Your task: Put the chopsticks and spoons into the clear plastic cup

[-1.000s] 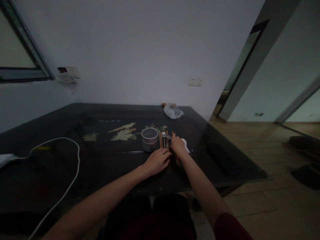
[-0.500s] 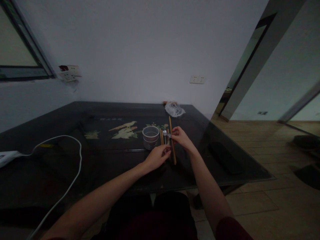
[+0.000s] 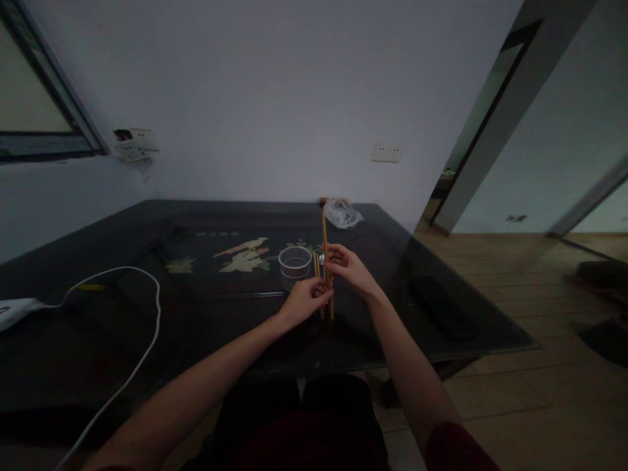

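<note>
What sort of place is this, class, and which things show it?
Probably a room in a home, judging by the dark decorated table, wall sockets and wood-toned floor.

No text, number or sign could be read. Table [image 3: 196,327]: a short inscription [image 3: 217,233] in pale characters stood in one row on the dark top, above the bird-and-flower design [image 3: 244,261]; the strokes were too faint and blurred to decipher. White block [image 3: 19,310], at the left edge of the view: a small dark mark showed on its surface, partly cut off by the edge; its form could not be resolved. Yellow strip [image 3: 92,287], just below the curve of the cable [image 3: 158,304]: any print was too small to tell
</note>
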Tool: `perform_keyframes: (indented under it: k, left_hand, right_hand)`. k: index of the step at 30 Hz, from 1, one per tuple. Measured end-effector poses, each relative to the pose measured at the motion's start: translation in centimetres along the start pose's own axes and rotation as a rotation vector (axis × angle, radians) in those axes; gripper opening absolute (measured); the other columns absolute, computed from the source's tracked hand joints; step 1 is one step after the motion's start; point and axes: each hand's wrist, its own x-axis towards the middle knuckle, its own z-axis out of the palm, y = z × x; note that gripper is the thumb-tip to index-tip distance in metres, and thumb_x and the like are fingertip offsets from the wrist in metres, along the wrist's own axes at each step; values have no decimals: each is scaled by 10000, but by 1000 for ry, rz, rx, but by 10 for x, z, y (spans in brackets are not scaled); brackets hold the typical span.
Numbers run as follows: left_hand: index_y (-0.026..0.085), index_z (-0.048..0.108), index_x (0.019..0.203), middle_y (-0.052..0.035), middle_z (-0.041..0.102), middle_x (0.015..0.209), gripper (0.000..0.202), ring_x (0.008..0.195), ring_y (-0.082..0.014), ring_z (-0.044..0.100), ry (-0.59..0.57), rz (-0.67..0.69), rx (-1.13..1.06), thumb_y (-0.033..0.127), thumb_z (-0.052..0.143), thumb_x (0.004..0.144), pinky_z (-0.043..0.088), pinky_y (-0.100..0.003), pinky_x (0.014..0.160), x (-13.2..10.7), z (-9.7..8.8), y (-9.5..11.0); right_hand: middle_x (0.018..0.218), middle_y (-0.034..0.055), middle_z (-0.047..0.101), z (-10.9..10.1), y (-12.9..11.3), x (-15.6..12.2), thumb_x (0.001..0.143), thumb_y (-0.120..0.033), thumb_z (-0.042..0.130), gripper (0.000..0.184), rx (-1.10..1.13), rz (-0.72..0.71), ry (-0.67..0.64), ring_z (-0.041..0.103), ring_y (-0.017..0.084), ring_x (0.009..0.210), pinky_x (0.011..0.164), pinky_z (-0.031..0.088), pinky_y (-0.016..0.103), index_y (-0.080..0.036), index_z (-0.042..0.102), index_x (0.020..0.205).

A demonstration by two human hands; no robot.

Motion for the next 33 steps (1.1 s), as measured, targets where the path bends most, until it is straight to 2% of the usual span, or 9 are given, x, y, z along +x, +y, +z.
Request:
perform_keyframes:
  k: [4, 8, 12, 19, 28, 33]
  left_hand:
    - [143, 624, 908, -50, 689, 787, 196, 685, -160, 641, 0, 55, 251, 313, 569, 829, 476, -238, 619, -1, -11, 10]
    - [172, 631, 862, -43, 686, 781, 166, 685, -173, 638, -28, 49, 580, 320, 560, 839, 447, -245, 614, -3, -26, 20]
    - [183, 625, 875, -50, 684, 813, 149, 716, -189, 642, -17, 18, 714, 317, 577, 830, 448, -258, 632, -4, -36, 24]
    - [173, 619, 895, -70, 683, 872, 136, 804, -217, 649, -29, 4, 709, 278, 602, 811, 475, -292, 709, -2, -40, 17]
    - [186, 623, 996, -84, 682, 963, 208, 917, -237, 644, -18, 19, 646, 263, 616, 803, 492, -334, 808, -1, -41, 15]
    - [191, 625, 1003, -85, 681, 995, 208, 936, -237, 642, -26, 25, 652, 260, 608, 808, 491, -334, 824, 0, -43, 15]
  right_hand:
    - [929, 46, 631, 0, -3, -1, 732, -330, 648, 320, -100, -91, 20, 605, 157, 830, 632, 500, 234, -171, 578, 1001]
    - [866, 38, 649, 5, -7, -2, 761, -339, 641, 240, -157, -140, 64, 619, 157, 798, 688, 515, 265, -161, 616, 920]
    - [823, 27, 648, 14, -9, -2, 784, -345, 619, 238, -142, -166, 74, 624, 149, 761, 674, 520, 258, -167, 626, 942]
    - [784, 25, 655, 26, -10, 0, 825, -368, 574, 233, -257, -198, 129, 619, 150, 703, 618, 504, 237, -165, 644, 914]
    - [788, 30, 684, 28, -10, 4, 836, -352, 574, 228, -415, -240, 67, 623, 155, 700, 596, 472, 231, -165, 681, 910]
    - [832, 39, 691, 28, -11, 3, 839, -352, 573, 240, -417, -237, 46, 625, 157, 707, 591, 478, 232, -167, 687, 941]
